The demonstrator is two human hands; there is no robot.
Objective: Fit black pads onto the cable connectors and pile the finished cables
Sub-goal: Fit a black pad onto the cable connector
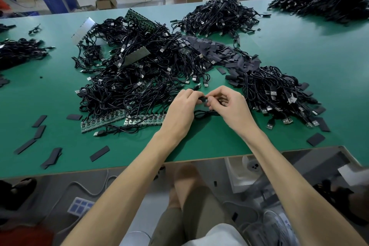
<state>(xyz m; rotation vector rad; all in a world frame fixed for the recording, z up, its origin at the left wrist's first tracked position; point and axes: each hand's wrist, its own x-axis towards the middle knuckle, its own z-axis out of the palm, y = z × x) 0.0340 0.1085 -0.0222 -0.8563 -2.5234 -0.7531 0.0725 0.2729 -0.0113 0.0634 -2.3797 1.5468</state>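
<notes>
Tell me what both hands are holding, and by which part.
One black cable, pinched at its connector end between the left hand and right hand; its cord loops on the table below.

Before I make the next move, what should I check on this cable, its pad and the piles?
1. Left hand grips the cable: ok.
2. Right hand pinches the connector: ok.
3. Is the pad fully seated on the connector: cannot tell, fingers hide it.
4. Cable's loop lies on bare table, apart from the left heap: ok.
5. Supply of loose pads in view beyond the hands: ok.
6. Right pile unobstructed for dropping the cable: ok.
</notes>
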